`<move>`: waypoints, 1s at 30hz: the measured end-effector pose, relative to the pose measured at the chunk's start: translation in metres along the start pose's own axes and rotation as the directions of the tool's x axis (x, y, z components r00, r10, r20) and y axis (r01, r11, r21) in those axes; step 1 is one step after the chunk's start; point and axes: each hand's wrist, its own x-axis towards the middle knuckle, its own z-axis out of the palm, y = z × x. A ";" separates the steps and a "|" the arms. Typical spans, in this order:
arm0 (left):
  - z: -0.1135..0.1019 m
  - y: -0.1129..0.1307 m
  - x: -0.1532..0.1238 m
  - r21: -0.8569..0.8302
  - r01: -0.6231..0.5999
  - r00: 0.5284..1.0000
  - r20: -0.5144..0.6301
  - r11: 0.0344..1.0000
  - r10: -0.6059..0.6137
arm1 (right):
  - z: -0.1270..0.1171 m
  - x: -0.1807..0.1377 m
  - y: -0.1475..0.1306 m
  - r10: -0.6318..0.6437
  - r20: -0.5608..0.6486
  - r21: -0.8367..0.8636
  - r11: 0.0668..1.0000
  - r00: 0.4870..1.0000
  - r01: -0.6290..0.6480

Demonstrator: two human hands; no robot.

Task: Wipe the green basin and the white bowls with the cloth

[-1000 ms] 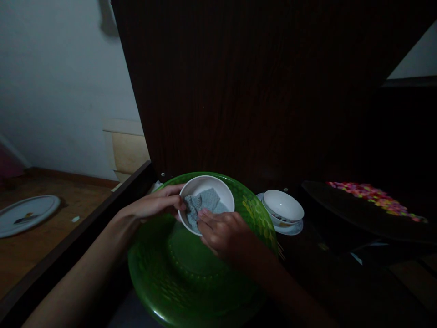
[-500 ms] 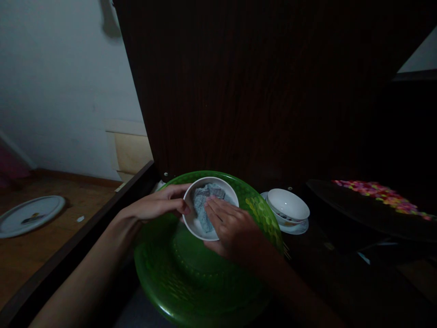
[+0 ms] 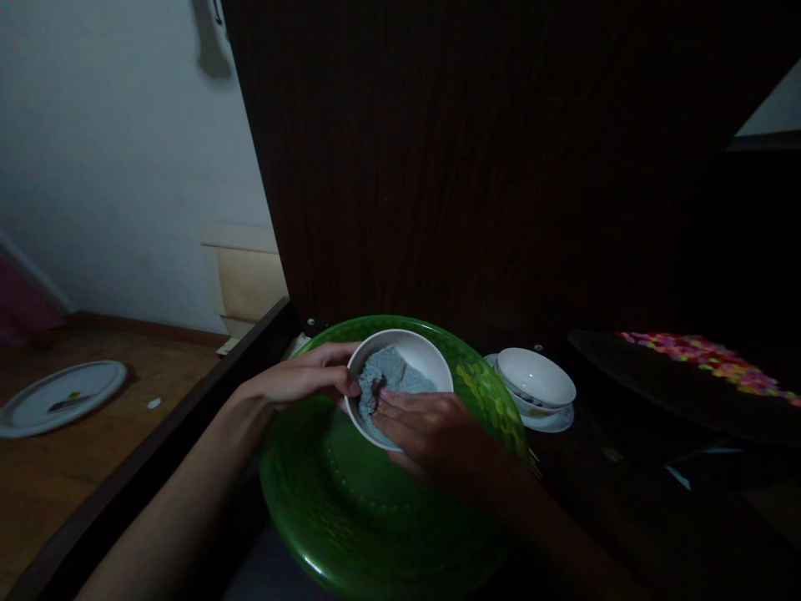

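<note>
A white bowl [image 3: 431, 357] is tilted toward me above a large green tray [image 3: 313, 534]. My left hand [image 3: 319, 377] grips the bowl's left rim, thumb on the inside edge and fingers behind it. Inside the bowl lies a crumpled grey-blue cloth [image 3: 389, 372]. The fingers of my right hand [image 3: 429, 430] press on the cloth against the bowl's inner wall. Part of the cloth is hidden under those fingers.
Right of the tray, another white bowl [image 3: 535, 377] rests on a saucer [image 3: 554, 420]. A dark upright panel [image 3: 438, 167] stands behind. Farther right lies a dark surface with a bright floral pattern [image 3: 707, 361]. A white oval lid-like thing [image 3: 93, 384] is on the floor at left.
My right fingers have pushed the cloth leftward and down inside the bowl, bunching it differently. The whole view has shifted slightly; my left hand keeps its hold on the rim.
</note>
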 end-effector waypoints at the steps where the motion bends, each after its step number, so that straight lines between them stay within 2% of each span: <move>1: 0.000 -0.001 0.000 0.002 0.006 1.000 0.005 1.000 -0.006 | 0.000 -0.001 -0.001 0.012 0.007 -0.015 1.000 1.000 -0.012; 7: 0.004 0.000 0.001 0.010 0.023 0.999 0.030 1.000 -0.023 | -0.001 -0.004 -0.005 0.089 -0.030 -0.098 0.991 0.996 -0.091; 17: 0.005 0.002 0.002 0.089 -0.054 0.998 0.037 0.995 0.050 | -0.004 -0.005 -0.001 0.236 -0.169 -0.051 0.967 0.957 -0.248; 21: 0.004 0.004 0.001 0.095 -0.065 0.997 0.042 0.993 0.061 | 0.000 -0.005 -0.001 0.206 -0.184 -0.044 0.975 0.961 -0.217; 26: 0.004 0.006 0.001 0.090 -0.069 0.992 0.110 0.994 0.059 | 0.003 -0.005 -0.001 0.089 -0.093 -0.077 0.992 0.992 -0.097; 30: 0.001 0.003 0.001 0.069 -0.065 0.995 0.083 0.996 0.059 | -0.002 0.000 -0.002 0.006 -0.060 -0.019 1.000 0.998 -0.007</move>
